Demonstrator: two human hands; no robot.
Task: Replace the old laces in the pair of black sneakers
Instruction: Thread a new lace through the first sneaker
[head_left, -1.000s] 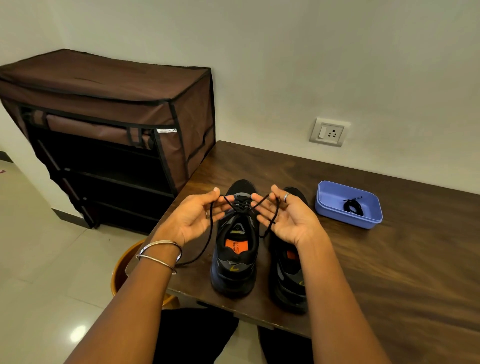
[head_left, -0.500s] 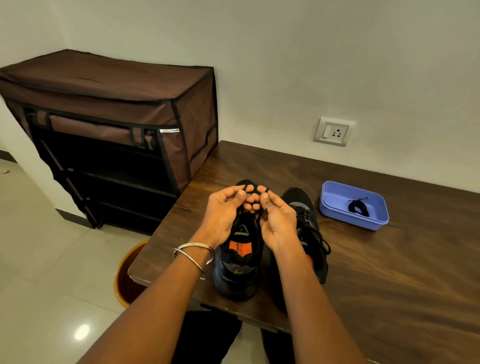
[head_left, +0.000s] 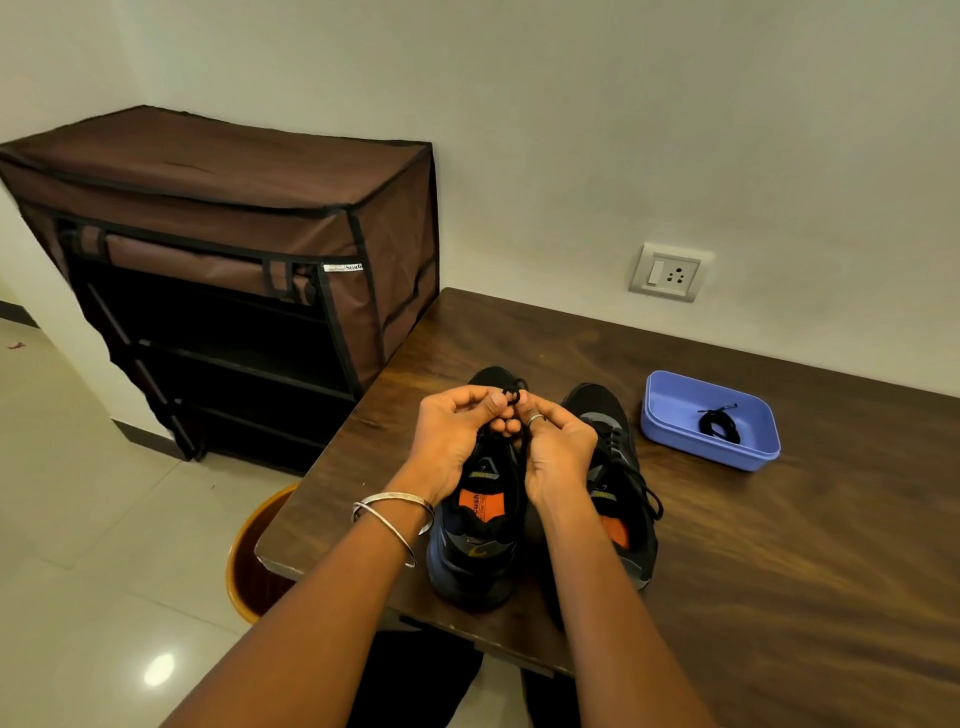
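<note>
Both your hands are up over the left sneaker, w/ the left hand and right hand pinching the black lace between curled fingertips right above the eyelets. Looks like you're knotting or working a loop, can't tell which tbh. The right sneaker sits just beside it on the desk, laces loose and trailing. A coiled lace waits in the blue tray, well off to the right. Risk imo: yank too hard and the shoe slides toward the desk edge, or the ends come out uneven bc you can't see the eyelets under your fingers.
</note>
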